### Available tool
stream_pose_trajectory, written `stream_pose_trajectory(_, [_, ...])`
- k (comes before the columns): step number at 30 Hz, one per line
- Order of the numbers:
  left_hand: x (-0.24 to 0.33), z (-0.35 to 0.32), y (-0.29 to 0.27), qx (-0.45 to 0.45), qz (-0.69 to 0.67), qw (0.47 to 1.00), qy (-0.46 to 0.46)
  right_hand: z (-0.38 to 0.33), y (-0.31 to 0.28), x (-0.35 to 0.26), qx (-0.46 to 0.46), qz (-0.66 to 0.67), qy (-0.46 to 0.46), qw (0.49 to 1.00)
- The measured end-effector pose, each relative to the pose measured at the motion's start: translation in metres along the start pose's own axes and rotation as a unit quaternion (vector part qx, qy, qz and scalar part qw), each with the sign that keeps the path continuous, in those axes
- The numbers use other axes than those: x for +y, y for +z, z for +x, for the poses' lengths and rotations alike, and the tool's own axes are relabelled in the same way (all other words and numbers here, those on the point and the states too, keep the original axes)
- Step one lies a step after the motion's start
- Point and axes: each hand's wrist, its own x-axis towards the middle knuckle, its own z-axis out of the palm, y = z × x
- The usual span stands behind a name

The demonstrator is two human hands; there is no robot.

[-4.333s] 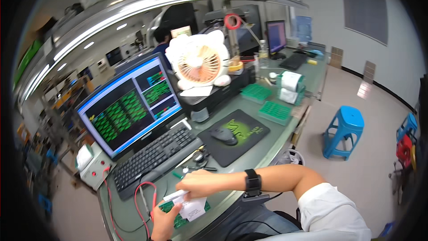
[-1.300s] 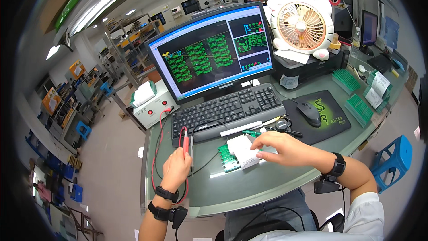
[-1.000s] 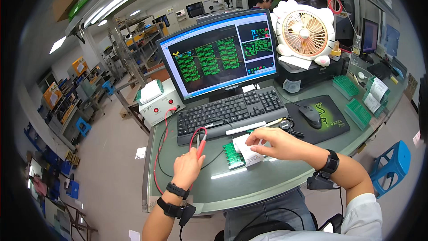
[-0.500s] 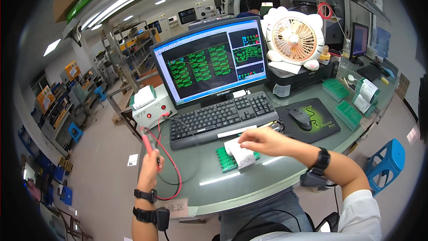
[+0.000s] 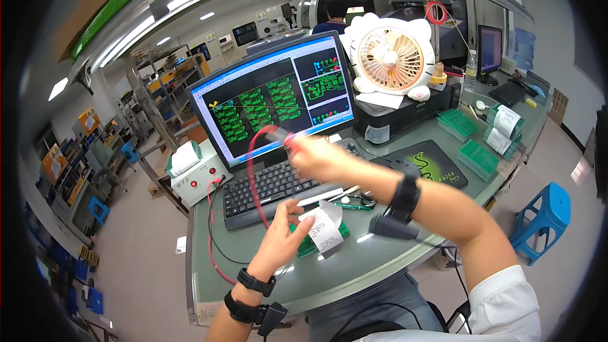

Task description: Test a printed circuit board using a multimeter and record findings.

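Note:
My right hand [image 5: 316, 157], smeared by motion, is closed around a red test probe [image 5: 290, 142] in front of the monitor. A red cable [image 5: 251, 177] loops from it down toward the desk. My left hand [image 5: 278, 244] is low over the desk, thumb and fingers apart, the thumb at the left edge of a printed white paper strip [image 5: 325, 233]. The strip lies across green circuit boards [image 5: 344, 228], partly covering them. Where a black lead [image 5: 221, 248] ends near my left wrist is hidden.
A keyboard [image 5: 266, 191] and monitor [image 5: 253, 111] stand behind the boards. At left, a white box [image 5: 197, 177] has the leads plugged in. A mouse pad [image 5: 434, 168] and more green boards [image 5: 478, 159] are at right. A cat-shaped fan [image 5: 389, 57] sits on a printer [image 5: 411, 114].
The red probe has passed from my left hand to my right. My right hand has risen leftward off the paper; my left has moved right to the paper. The view has shifted.

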Motion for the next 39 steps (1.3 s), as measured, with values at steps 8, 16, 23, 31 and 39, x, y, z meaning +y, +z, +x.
stream_pose_trajectory(8, [-0.048,-0.011,-0.01,-0.033,0.261,0.963,0.064,-0.005,-0.132,0.158,0.124,-0.365,0.054,0.921])
stream_pose_trajectory(16, [-0.035,-0.003,0.0,-0.057,0.362,0.926,0.093,-0.055,-0.139,0.195,0.241,-0.407,-0.002,0.881])
stream_pose_trajectory(23, [-0.04,-0.008,0.004,-0.045,0.442,0.882,0.159,-0.091,-0.001,0.089,-0.076,-0.247,-0.181,0.949])
stream_pose_trajectory(31, [-0.04,-0.016,0.003,-0.025,0.379,0.911,0.162,-0.079,0.044,0.073,-0.027,-0.262,-0.164,0.951])
stream_pose_trajectory(39, [-0.004,-0.022,0.022,-0.031,0.189,0.98,0.045,-0.051,0.039,0.054,-0.047,0.182,0.081,0.979])
